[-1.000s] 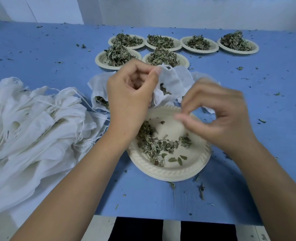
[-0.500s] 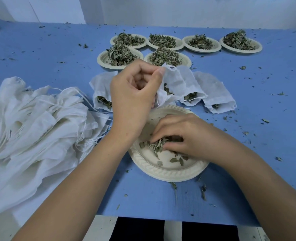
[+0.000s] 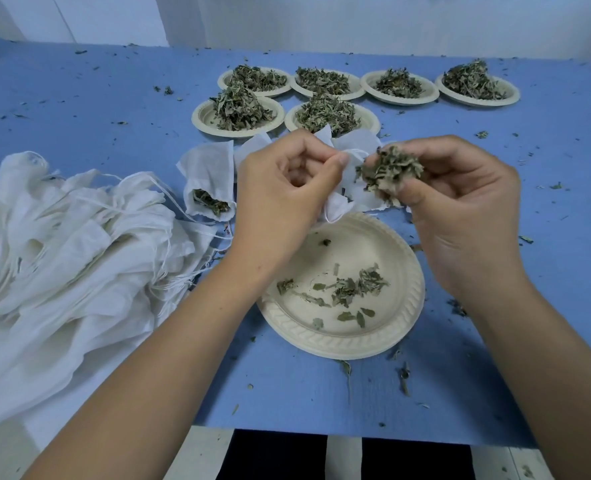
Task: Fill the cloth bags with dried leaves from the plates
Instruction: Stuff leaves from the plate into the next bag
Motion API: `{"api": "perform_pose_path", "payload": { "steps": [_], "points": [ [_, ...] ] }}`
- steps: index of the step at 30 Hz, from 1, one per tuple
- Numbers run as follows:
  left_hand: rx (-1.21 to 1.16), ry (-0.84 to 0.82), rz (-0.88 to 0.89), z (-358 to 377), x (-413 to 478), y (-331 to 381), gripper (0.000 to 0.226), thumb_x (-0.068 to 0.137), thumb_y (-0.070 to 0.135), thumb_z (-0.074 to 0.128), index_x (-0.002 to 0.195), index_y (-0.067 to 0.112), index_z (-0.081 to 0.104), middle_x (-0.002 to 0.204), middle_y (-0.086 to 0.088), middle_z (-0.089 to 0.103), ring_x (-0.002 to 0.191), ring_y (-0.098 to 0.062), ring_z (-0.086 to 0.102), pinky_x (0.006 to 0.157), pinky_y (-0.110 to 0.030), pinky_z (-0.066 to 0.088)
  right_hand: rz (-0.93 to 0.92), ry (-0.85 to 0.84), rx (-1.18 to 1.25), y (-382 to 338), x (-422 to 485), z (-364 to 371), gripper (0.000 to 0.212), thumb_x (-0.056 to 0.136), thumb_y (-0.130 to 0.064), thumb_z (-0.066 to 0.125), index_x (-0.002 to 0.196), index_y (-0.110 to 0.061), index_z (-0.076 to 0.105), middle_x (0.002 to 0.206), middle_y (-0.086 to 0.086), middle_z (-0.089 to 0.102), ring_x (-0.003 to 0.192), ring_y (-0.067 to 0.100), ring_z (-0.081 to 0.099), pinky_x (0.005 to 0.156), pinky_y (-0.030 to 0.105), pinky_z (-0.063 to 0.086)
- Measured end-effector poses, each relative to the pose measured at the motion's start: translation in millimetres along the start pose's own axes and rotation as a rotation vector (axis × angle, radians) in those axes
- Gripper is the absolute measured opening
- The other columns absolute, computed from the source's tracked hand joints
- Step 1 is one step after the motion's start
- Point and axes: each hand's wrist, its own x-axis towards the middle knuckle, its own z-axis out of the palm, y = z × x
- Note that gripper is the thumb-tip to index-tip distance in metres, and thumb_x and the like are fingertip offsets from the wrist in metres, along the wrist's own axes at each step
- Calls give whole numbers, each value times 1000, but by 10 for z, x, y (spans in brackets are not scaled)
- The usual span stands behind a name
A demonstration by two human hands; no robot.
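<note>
My left hand (image 3: 283,192) pinches the rim of a small white cloth bag (image 3: 339,202) and holds it above the near plate (image 3: 401,306). My right hand (image 3: 460,202) grips a clump of dried leaves (image 3: 389,171) right beside the bag's mouth. The near plate is cream-coloured and has only a few leaf scraps (image 3: 353,285) lying on it. A filled bag (image 3: 211,181) lies open-mouthed to the left of my left hand, with leaves showing at its opening.
Several plates heaped with dried leaves (image 3: 238,109) stand in two rows at the back. A big pile of empty white cloth bags (image 3: 62,244) with strings covers the table's left side. Leaf crumbs are scattered over the blue tabletop (image 3: 529,237).
My right hand scooped leaves off the near plate and rose with them to the bag's mouth. My left hand kept holding the bag in about the same place.
</note>
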Motion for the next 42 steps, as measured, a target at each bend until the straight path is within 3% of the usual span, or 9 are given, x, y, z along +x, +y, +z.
{"api": "perform_pose_path", "payload": {
  "steps": [8,13,20,23,26,30,36,39,42],
  "points": [
    [-97,-27,14,20,-20,16,20,90,5,67,74,17,64,57,-15,58,38,-3,45,40,-18,40,-64,84,-224,36,-69,67,28,76,11,70,83,-14,60,84,-10,72,87,9,70,78,20,54],
    [-63,-54,25,48,-54,21,18,89,2,67,76,14,65,53,11,57,41,1,47,43,-16,40,-236,-40,-691,126,-86,70,11,77,7,70,83,-2,71,87,-4,69,84,8,67,80,14,52],
    [26,50,42,42,-38,-13,17,90,7,67,77,17,64,54,5,56,46,-11,49,48,-22,41,-265,-234,-778,98,-40,15,33,83,3,65,116,-2,61,111,10,50,96,12,56,83,18,50],
    [67,40,76,61,-52,-34,10,90,6,67,79,8,66,59,-7,59,50,-24,53,50,-29,45,-321,-141,-709,86,-62,31,22,82,10,66,102,2,64,100,6,55,90,9,59,80,18,53],
    [77,-5,119,88,-77,-33,8,88,4,67,81,4,67,63,-6,63,53,-23,57,50,-27,46,-409,-77,-764,107,-89,58,9,82,10,68,86,2,71,83,8,66,76,11,63,70,19,54],
    [107,-75,168,109,-101,-39,8,87,2,68,79,1,68,64,-9,63,55,-20,58,51,-21,45,-384,-169,-970,187,-72,71,19,74,17,63,71,-1,70,63,0,59,58,10,49,56,15,39],
    [11,50,79,61,-50,-32,13,90,6,67,79,13,65,59,3,58,50,-9,50,51,-20,42,-528,-66,-886,35,-68,-3,33,78,5,43,88,-3,73,89,3,72,82,14,65,84,32,45],
    [9,-8,109,69,-74,-4,12,89,5,68,80,13,66,62,-2,63,51,-11,53,51,-19,44,-402,-364,-1028,64,-75,69,37,81,-14,40,101,-3,69,102,4,70,95,15,62,108,36,30],
    [37,-47,104,90,-90,4,11,88,4,68,79,10,67,63,-3,65,51,-14,54,51,-20,44,-177,-561,-1081,124,-107,114,41,83,-25,42,113,-5,62,115,2,63,111,10,50,116,34,13]
  ]
}}
